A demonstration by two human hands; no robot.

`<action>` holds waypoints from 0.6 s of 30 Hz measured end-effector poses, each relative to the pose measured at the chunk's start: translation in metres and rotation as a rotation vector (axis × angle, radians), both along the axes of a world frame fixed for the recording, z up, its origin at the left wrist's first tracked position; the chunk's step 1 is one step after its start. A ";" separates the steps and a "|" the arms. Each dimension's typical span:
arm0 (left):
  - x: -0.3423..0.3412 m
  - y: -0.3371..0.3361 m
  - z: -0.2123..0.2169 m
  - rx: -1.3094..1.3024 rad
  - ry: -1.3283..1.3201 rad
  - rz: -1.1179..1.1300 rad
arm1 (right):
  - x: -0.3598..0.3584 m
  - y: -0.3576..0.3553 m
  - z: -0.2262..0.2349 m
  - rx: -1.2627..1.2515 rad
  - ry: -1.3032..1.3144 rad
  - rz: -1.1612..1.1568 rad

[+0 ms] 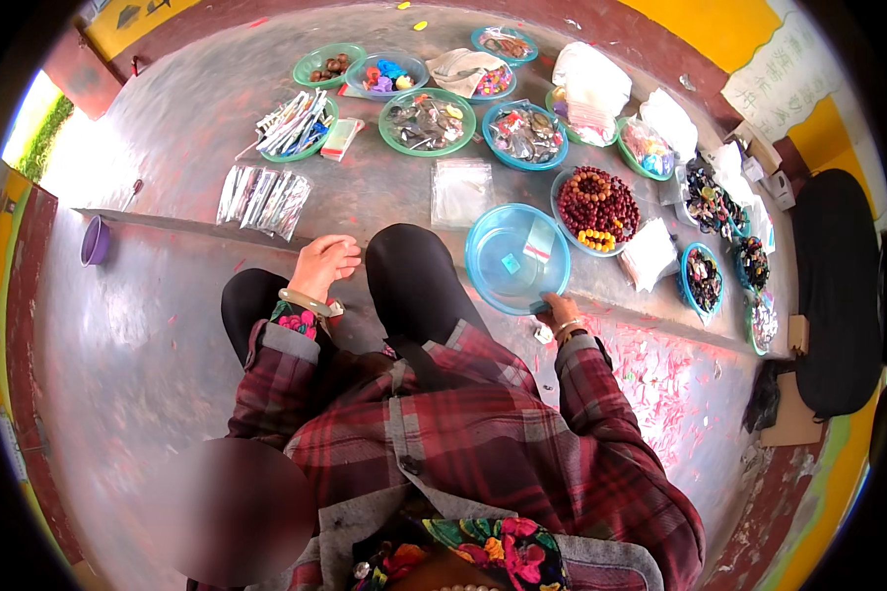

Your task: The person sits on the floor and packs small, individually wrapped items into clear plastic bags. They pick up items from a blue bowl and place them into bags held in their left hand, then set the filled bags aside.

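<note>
My right hand grips the near right rim of a translucent blue plastic basin, its thumb and fingertips at the edge. Inside the basin lie a small turquoise piece and a small clear packet with a pale and red label. Loosely curved and holding nothing, my left hand is open above my left knee, with a pale bangle on its wrist. Clear plastic bags lie flat on the ledge beyond the basin. Right of them, a bowl of dark red beads also holds some yellow and brown ones.
A concrete ledge runs before me. Bowls of trinkets and a bowl of pens stand at its back, near a row of wrapped pens. White bags lie at right. A purple bowl is far left.
</note>
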State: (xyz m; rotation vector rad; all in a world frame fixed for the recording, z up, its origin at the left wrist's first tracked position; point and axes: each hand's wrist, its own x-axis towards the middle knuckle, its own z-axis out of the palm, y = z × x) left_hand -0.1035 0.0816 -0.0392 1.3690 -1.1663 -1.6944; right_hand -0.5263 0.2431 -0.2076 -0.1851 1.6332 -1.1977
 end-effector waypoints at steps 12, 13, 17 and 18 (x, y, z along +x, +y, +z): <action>0.014 -0.003 -0.010 0.022 0.026 0.017 | 0.004 -0.059 0.004 0.158 0.023 -0.249; 0.014 -0.005 -0.012 0.033 0.021 0.017 | 0.000 -0.062 0.008 0.146 0.027 -0.295; 0.005 -0.010 -0.016 0.045 0.027 0.003 | -0.042 -0.076 -0.013 -0.040 -0.177 -0.532; 0.006 -0.012 -0.018 0.049 0.012 0.011 | -0.044 -0.082 -0.015 -0.051 -0.203 -0.600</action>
